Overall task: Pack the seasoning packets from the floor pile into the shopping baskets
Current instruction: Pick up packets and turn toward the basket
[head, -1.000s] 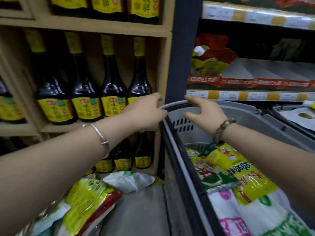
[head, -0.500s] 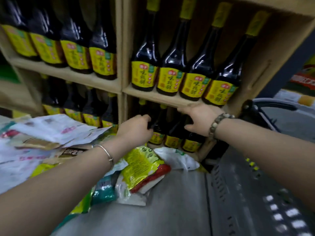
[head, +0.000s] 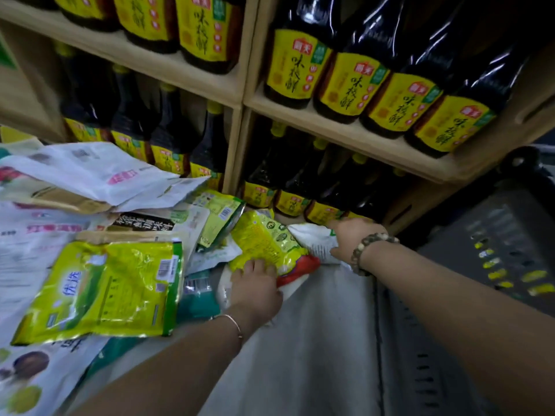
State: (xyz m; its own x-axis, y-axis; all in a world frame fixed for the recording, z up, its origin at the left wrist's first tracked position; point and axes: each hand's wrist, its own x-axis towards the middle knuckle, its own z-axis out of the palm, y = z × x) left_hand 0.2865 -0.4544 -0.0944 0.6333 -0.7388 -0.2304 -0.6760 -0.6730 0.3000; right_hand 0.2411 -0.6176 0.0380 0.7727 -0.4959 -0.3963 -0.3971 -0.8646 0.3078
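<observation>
A: Left hand [head: 255, 288]?
B: Curled over the near end of a yellow-green packet [head: 264, 240]; gripping it by the red strip, fingers bent and close together.
A: Where, exactly?
B: At the right edge of the floor pile [head: 90, 235], just near of the bottom row of dark bottles [head: 288, 201].
A: And the right hand [head: 356, 238]?
B: Down on a white packet [head: 310, 238], touching the yellow-green one on its right side; holding it with the thumb pressed on the near edge; fingertips hidden behind the back of the hand, so cannot tell how far curled.
A: On the wrists?
B: A thin silver bangle [head: 237, 324] at the left; a bead bracelet [head: 371, 246] at the right.
A: Rest of the pile?
B: Spread over the left of the grey floor [head: 315, 340]; a large green-and-yellow packet [head: 111, 283] lying flat nearest; white and brown ones overlapping farther off, up against the wooden shelves [head: 345, 136].
A: Basket?
B: A grey shopping basket [head: 495, 250] at the right, just beyond the right forearm; only the slotted outer wall in view; inside hidden.
</observation>
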